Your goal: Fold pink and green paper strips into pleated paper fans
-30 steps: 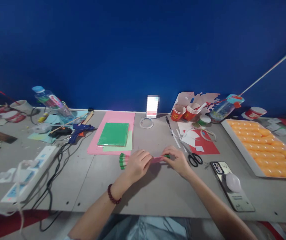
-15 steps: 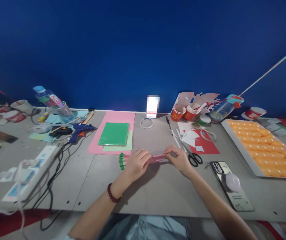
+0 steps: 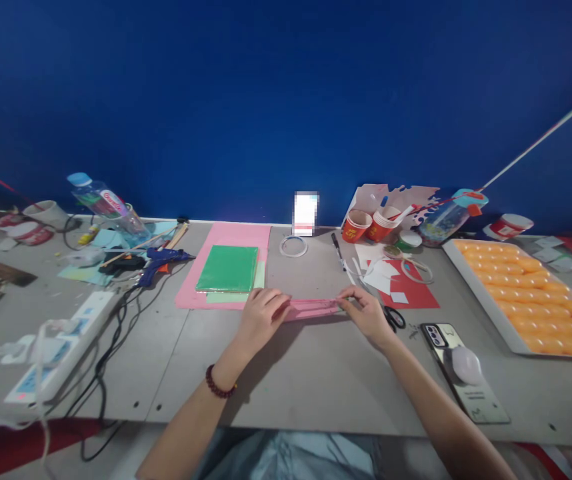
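Pink paper strip [image 3: 313, 308] now stretches longer between left hand [image 3: 261, 317] and right hand [image 3: 369, 317], fingers pinching both ends.

One head-worn camera looks forward and down across the grey table [image 3: 316, 373] toward the blue wall [image 3: 286, 100], close above.

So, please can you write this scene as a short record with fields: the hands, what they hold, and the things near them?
left hand: pinches the left end of the pink paper strip
right hand: pinches the right end of the strip
strip: stretched flat between both hands, low over the grey table
behind left hand: green sheets on pink paper
beside right hand: scissors, phone
far right: tray of orange balls
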`<state>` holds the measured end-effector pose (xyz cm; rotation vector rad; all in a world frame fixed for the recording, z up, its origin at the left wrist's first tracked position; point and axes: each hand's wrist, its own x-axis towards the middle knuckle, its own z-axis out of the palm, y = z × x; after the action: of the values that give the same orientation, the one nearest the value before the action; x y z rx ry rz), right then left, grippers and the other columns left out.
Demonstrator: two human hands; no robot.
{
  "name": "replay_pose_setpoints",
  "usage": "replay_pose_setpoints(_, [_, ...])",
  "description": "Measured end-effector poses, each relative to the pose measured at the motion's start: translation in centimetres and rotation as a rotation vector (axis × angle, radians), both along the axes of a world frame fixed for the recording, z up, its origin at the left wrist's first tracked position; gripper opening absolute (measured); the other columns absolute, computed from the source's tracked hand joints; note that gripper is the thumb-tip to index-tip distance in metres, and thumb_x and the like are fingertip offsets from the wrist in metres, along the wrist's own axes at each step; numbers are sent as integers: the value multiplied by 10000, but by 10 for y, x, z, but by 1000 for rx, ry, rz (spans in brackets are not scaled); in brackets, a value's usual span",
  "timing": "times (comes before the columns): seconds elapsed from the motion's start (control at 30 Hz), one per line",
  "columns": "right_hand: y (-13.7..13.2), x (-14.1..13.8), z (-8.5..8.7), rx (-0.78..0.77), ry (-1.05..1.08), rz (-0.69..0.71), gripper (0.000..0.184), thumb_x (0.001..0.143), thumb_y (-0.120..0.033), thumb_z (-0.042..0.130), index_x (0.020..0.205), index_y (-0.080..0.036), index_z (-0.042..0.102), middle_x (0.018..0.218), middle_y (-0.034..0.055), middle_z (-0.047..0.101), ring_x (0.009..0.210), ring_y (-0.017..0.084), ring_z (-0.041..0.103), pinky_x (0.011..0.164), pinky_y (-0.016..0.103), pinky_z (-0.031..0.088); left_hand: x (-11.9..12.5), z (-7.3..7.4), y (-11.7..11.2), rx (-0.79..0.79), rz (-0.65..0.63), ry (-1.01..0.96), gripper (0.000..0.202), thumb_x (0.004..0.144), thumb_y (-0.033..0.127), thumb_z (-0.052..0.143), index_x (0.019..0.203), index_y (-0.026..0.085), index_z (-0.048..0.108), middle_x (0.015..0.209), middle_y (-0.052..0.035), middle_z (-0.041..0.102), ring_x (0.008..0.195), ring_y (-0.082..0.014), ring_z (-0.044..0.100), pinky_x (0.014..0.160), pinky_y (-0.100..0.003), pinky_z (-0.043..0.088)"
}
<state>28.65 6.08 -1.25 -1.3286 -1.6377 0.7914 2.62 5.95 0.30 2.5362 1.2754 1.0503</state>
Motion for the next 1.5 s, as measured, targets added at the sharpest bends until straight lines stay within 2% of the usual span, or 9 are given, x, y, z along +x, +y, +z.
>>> replay_pose_setpoints(0.2, [2, 5, -2, -11, -13, -9, 200, 798, -380, 588, 749, -186, 593, 741, 28, 618, 733, 180, 569, 718, 306, 442, -6, -1, 3, -239, 15, -124, 120, 855, 292, 586, 921, 212, 645, 921, -24, 690, 862, -171, 600, 807, -335, 438])
replay_pose_setpoints(0.33, [3, 5, -1, -12, -27, -8, 203, 803, -383, 580, 749, -188, 590, 743, 29, 620, 733, 181, 569, 718, 310, 446, -6, -3, 5, -323, 14, -219, 82, 834, 268, 610, 865, 213, 662, 885, -22, 696, 842, -171, 608, 788, -326, 458])
replay_pose_setpoints(0.57, [0, 1, 5, 22, -86, -14, 184, 808, -363, 579, 740, -193, 597, 741, 29, 621, 728, 183, 573, 719, 310, 446, -4, -4, 5, -262, 52, -255, 64, 832, 240, 610, 832, 210, 667, 802, -20, 684, 795, -178, 579, 782, -352, 430])
replay_pose_setpoints(0.7, [0, 1, 4, 35, -101, -10, 167, 814, -345, 577, 744, -195, 593, 741, 28, 619, 735, 185, 578, 721, 308, 444, -5, -5, 4, -226, 102, -229, 93, 843, 201, 585, 888, 217, 666, 792, -9, 672, 799, -170, 573, 811, -360, 411])
replay_pose_setpoints(0.8, [1, 3, 2, 56, -102, -2, 162, 820, -338, 573, 741, -197, 588, 737, 28, 616, 729, 183, 577, 710, 306, 445, -6, -4, 5, -238, 106, -173, 134, 832, 258, 612, 950, 222, 662, 812, -14, 678, 814, -179, 579, 804, -362, 416])
replay_pose_setpoints(0.93, [1, 4, 3, 105, -90, -8, 167, 828, -338, 566, 741, -197, 588, 737, 31, 614, 721, 184, 576, 696, 306, 448, -9, -4, 7, -243, 84, -83, 109, 839, 278, 602, 892, 212, 671, 864, -33, 682, 849, -194, 580, 786, -364, 415])
replay_pose_setpoints(1.17, [4, 7, 0, 167, -65, -13, 129, 831, -312, 569, 756, -208, 588, 769, 33, 615, 757, 189, 582, 717, 317, 453, -10, -4, 8, -196, 57, -22, 89, 856, 220, 562, 821, 211, 644, 829, -22, 654, 834, -188, 554, 782, -364, 387])
replay_pose_setpoints(1.5, [5, 7, -1, 206, -55, -17, 121, 833, -307, 573, 760, -213, 591, 774, 35, 615, 752, 190, 585, 723, 327, 460, -8, -2, 4, -100, 90, -35, 66, 860, 181, 554, 836, 204, 611, 820, -14, 617, 841, -182, 511, 780, -339, 379])
